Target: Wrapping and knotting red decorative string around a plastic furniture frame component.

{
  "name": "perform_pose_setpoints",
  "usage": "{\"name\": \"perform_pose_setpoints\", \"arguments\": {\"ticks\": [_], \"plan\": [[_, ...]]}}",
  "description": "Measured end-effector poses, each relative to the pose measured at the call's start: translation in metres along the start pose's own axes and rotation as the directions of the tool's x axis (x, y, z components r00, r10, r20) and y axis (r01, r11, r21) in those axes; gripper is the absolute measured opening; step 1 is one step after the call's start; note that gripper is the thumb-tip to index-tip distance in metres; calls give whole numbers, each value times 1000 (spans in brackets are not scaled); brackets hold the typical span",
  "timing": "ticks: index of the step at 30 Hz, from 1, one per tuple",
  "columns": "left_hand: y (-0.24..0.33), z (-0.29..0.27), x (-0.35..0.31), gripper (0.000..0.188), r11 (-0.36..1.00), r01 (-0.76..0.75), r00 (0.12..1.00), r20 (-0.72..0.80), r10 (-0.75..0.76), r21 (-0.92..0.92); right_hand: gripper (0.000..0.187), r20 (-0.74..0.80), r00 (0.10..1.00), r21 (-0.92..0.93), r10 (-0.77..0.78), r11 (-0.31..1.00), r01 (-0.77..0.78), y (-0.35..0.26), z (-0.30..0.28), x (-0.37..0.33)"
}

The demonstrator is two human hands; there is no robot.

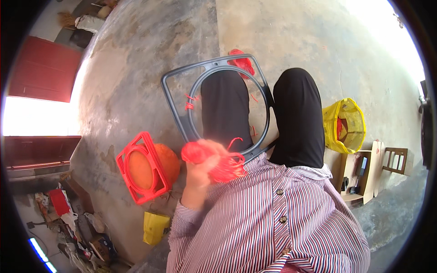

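My left hand [199,169] is raised in front of my chest and shut on a bundle of red cord [223,167]; it is blurred. A strand of the cord curls up toward the grey plastic frame [175,107], which has a round opening and rests over my left knee [225,107]. Short red cord knots [189,102] are tied on the frame's left side. More red cord [241,61] lies at the frame's far corner. My right hand does not show; it is hidden behind my striped shirt [273,218].
A red frame with an orange woven seat [142,168] lies on the concrete floor to my left. A yellow bag [344,125] stands at my right, with a small wooden stool [395,160] beyond it. A yellow object [154,226] and clutter [73,223] lie lower left.
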State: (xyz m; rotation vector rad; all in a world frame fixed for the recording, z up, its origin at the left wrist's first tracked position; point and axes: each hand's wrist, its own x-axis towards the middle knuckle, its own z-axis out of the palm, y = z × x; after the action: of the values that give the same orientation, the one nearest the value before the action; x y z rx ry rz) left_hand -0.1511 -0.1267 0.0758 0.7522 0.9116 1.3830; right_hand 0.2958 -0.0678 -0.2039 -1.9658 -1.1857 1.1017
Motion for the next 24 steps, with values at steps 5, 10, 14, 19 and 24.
{"name": "perform_pose_setpoints", "arguments": {"ticks": [5,10,14,19,24], "plan": [[2,2,2,18,999,7,995,-98,-10,-34,36,-44,997,62,59,996,-57,19,-17,-45],[1,2,5,18,999,8,998,-66,-11,-31,35,-89,993,127,81,989,-69,14,-25,-59],[-1,1,5,18,999,12,998,-56,-10,36,34,-97,994,173,57,984,-40,-4,-22,-48],[-1,1,3,16,996,39,998,-46,-36,82,34,-123,992,220,5,975,22,-35,-23,-34],[-8,-5,1,17,997,36,999,9,-36,74,33,-155,987,262,-31,962,72,-63,-25,-28]]}}
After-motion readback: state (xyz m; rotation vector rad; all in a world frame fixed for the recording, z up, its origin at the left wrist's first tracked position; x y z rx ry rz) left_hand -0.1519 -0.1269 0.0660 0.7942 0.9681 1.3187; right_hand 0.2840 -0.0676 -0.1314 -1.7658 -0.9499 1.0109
